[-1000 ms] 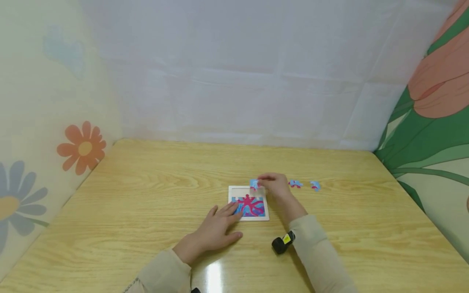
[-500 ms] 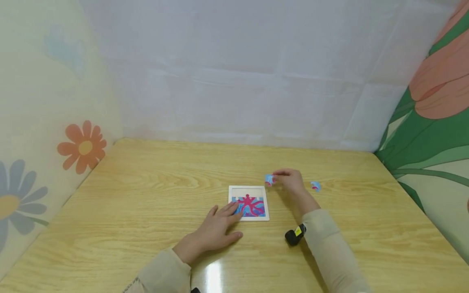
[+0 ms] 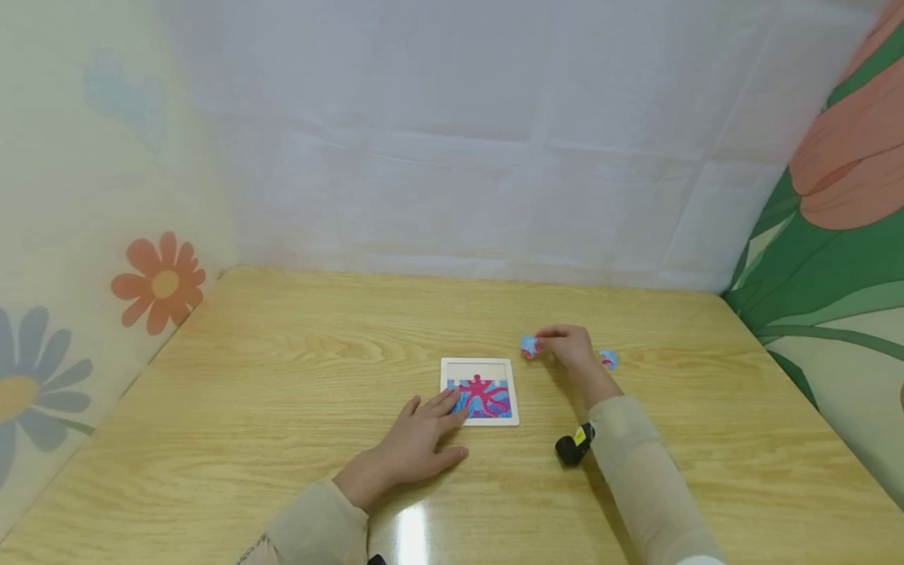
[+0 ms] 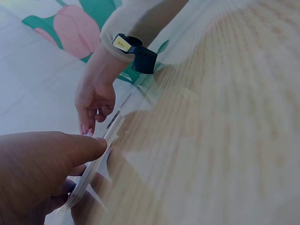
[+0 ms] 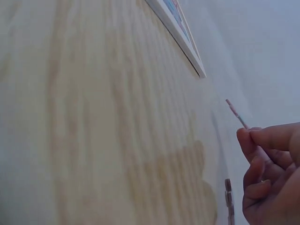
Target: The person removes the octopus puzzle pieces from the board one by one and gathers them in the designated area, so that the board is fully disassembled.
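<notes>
In the head view, my right hand (image 3: 568, 345) pinches a light blue and pink jigsaw piece (image 3: 528, 347) between thumb and fingertips. The right wrist view shows that jigsaw piece (image 5: 236, 114) edge-on, raised off the table. My left hand (image 3: 417, 443) rests with extended fingers on the left side of a white-framed jigsaw puzzle (image 3: 514, 400). A pink octopus-like figure on blue fills the puzzle's lower part; its top strip shows bare backing. Another loose piece (image 3: 608, 359) lies just right of my right hand, partly covered by it.
The wooden table (image 3: 297, 337) extends around the puzzle, with a white sheet (image 3: 452, 157) behind it. Flower-printed panels (image 3: 840, 259) stand at both sides. Low on the right wrist view, loose pieces (image 5: 228, 199) lie on the table.
My right hand has moved right, carrying the jigsaw piece from over the frame's top edge to beyond its upper right corner. It now hides the middle loose piece. My left hand stays put.
</notes>
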Motion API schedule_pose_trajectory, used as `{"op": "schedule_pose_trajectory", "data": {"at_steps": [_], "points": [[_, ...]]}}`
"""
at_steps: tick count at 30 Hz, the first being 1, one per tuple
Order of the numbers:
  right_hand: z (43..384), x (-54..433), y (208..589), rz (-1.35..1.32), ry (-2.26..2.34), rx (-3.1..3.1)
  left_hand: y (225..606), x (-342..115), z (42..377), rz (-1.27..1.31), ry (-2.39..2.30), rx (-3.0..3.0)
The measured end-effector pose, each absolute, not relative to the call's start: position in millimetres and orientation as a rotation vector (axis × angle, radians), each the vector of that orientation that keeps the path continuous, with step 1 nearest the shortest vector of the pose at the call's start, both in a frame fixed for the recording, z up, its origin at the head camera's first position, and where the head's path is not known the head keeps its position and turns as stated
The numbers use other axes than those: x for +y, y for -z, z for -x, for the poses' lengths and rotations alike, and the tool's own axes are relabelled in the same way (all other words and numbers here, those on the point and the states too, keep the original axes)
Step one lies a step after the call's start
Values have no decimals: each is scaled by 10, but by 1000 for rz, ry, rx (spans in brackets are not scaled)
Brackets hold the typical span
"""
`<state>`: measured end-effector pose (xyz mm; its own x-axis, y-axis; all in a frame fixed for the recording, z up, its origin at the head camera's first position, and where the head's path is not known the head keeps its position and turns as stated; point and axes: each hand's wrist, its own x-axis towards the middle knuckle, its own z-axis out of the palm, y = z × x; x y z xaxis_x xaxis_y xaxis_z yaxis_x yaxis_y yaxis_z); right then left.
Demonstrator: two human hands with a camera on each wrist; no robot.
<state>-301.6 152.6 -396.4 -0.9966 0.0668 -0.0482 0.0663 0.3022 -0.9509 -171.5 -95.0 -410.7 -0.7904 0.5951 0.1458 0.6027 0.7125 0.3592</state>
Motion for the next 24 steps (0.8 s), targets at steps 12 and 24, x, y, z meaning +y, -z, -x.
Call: {"op": "schedule_pose_trajectory", "data": {"at_steps": [12,24], "points": [[3025,1567,3979,210,-1750,-2636,4110,-942,1707,1002,614,-2893],[3042,1570,4003,185,-1674,-2668,4099,-945,1706,1010,617,-2899]]}}
